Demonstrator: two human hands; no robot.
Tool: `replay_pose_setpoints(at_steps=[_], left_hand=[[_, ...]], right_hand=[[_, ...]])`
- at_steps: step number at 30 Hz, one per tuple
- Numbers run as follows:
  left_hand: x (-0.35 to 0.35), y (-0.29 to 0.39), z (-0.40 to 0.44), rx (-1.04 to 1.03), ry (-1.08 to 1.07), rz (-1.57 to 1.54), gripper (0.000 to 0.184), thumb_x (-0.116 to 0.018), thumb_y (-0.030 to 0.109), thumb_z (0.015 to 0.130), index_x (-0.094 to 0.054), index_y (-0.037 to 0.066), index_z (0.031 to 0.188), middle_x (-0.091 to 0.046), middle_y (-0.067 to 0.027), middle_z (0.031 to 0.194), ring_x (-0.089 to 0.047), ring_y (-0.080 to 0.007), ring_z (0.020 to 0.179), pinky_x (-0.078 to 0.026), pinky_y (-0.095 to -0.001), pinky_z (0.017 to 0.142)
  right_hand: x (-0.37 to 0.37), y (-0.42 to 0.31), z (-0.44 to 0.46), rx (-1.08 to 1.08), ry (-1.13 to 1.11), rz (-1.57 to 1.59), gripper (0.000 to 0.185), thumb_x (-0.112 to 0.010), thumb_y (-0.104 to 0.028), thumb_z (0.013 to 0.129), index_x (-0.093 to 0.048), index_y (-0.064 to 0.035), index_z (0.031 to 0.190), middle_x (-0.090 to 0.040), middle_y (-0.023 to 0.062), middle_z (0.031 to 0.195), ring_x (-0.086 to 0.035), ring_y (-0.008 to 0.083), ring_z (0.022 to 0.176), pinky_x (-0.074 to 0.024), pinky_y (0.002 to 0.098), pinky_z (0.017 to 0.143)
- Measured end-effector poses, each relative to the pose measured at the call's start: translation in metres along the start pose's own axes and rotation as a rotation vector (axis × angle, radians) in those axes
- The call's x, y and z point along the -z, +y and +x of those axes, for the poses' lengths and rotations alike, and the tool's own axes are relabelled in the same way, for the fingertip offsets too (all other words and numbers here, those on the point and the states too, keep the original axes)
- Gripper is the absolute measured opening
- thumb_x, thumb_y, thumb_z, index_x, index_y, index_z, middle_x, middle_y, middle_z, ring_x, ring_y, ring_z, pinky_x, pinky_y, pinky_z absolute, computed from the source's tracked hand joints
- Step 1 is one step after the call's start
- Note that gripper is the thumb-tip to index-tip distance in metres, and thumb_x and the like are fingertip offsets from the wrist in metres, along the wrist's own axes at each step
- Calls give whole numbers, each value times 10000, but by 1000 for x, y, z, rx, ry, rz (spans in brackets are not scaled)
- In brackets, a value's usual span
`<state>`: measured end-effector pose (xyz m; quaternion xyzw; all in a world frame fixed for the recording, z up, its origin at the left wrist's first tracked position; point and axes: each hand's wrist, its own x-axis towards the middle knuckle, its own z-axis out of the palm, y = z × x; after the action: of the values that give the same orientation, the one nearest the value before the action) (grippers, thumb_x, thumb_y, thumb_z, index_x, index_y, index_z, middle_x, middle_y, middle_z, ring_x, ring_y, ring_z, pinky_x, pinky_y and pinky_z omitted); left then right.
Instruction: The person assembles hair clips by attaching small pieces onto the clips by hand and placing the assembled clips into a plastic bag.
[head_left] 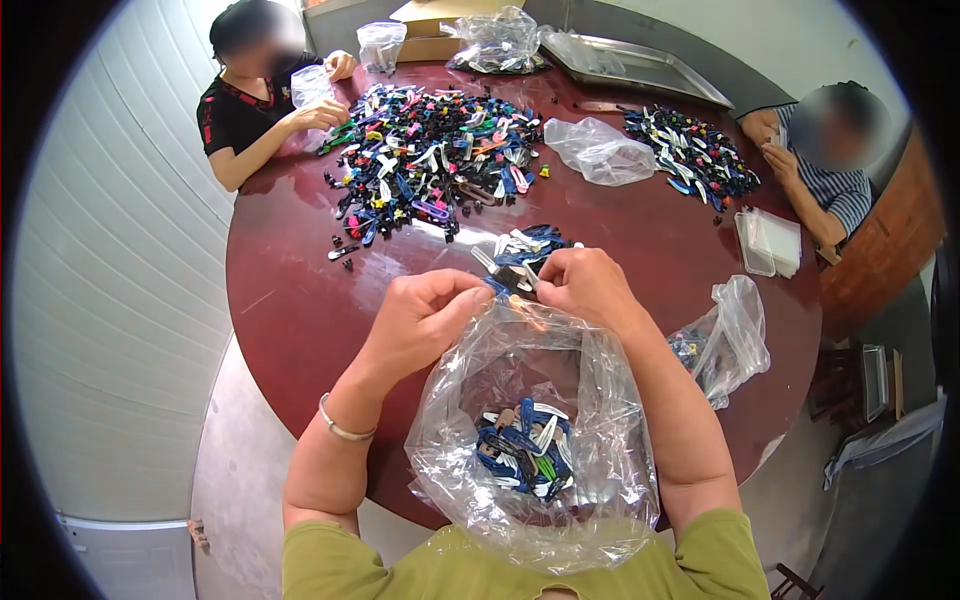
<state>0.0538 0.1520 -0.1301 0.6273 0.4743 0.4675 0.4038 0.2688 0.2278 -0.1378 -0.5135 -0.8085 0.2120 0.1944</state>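
My left hand (425,318) is closed in a pinch at the edge of a small pile of snap hair clips (535,243), on a blue hair clip (495,287). Opposite it, my right hand (588,288) pinches a white hair clip (531,277). Between my forearms a large clear plastic bag (620,430) gapes open against my body and the table edge. Inside it lies a heap of blue, white and black clips (525,445), one of them green. An orange clip (527,312) shows near the bag's far rim, just below my fingers.
A big mixed heap of clips (430,150) covers the far left of the round red table (300,290). One person (255,120) handles clips there; another person (835,165) sits right, by a smaller heap (690,150). Clear bags (600,150), a metal tray (640,70) and a plastic box (768,243) stand around.
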Motion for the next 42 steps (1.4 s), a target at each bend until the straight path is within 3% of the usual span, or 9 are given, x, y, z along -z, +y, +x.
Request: replay_pose_setpoints(at_steps=[4, 8, 15, 22, 25, 27, 36, 41, 42], left_hand=[[14, 33, -15, 78, -247, -234, 180, -602, 85, 884, -674, -34, 999, -573, 43, 703, -443, -4, 592, -300, -177, 510], [17, 48, -21, 25, -400, -218, 169, -684, 93, 831, -684, -19, 958, -658, 8, 738, -528, -12, 644, -419, -194, 556], [12, 61, -29, -10, -491, -115, 209, -698, 53, 726, -704, -46, 910, -685, -46, 723, -583, -72, 605, -437, -229, 550], [13, 48, -30, 38, -354, -315, 131, -689, 78, 832, -683, -24, 915, -640, 7, 701, -527, -17, 597, -403, -189, 518], [15, 41, -25, 30, -291, -322, 93, -662, 40, 851, -673, -27, 915, -618, 30, 697, -499, 3, 595, -371, -175, 504], [12, 36, -24, -10, -259, -340, 78, -655, 28, 856, -670, -26, 910, -610, 33, 695, -493, 11, 591, -357, -161, 501], [8, 36, -24, -46, -237, -402, 84, -654, 16, 855, -659, -38, 919, -615, 25, 717, -502, 7, 594, -360, -155, 498], [10, 41, -27, 1, -267, -427, 91, -656, 7, 847, -658, -45, 922, -623, 15, 727, -513, 6, 601, -370, -150, 502], [15, 43, -27, 51, -304, -419, 141, -609, -24, 786, -649, -93, 902, -672, -107, 842, -627, -115, 748, -488, -229, 665]], right_hand=[[4, 10, 3, 14, 93, 150, 190, -634, -206, 734, -724, -52, 802, -687, 143, 789, -667, 311, 748, -522, 394, 703], [3, 19, 7, 74, 205, 208, 175, -643, -181, 745, -734, -54, 824, -684, 135, 778, -664, 305, 722, -516, 378, 679], [12, 16, 7, 18, 215, 466, 133, -666, -122, 777, -712, -5, 819, -678, 68, 720, -596, 107, 591, -472, 262, 575], [74, -39, -29, 119, 201, 699, 72, -659, -29, 848, -677, 35, 875, -645, -16, 743, -517, 9, 634, -409, 183, 540], [97, -54, -53, 325, 49, 823, 69, -697, 13, 795, -686, 35, 859, -664, 20, 753, -549, 34, 630, -406, 184, 536], [102, -50, -56, 741, -51, 797, 131, -752, 39, 721, -697, 37, 839, -678, 68, 760, -588, 76, 630, -403, 193, 524], [97, -32, -42, 292, -43, 735, 81, -725, -39, 801, -699, 8, 863, -636, -37, 711, -504, -4, 628, -372, 186, 505], [58, -19, -23, 178, -112, 387, 101, -688, -50, 771, -707, 2, 856, -680, 65, 721, -597, 102, 609, -463, 252, 567], [49, -17, -19, 179, -147, 284, 104, -695, -48, 762, -707, 1, 853, -680, 80, 732, -612, 122, 622, -473, 264, 580]])
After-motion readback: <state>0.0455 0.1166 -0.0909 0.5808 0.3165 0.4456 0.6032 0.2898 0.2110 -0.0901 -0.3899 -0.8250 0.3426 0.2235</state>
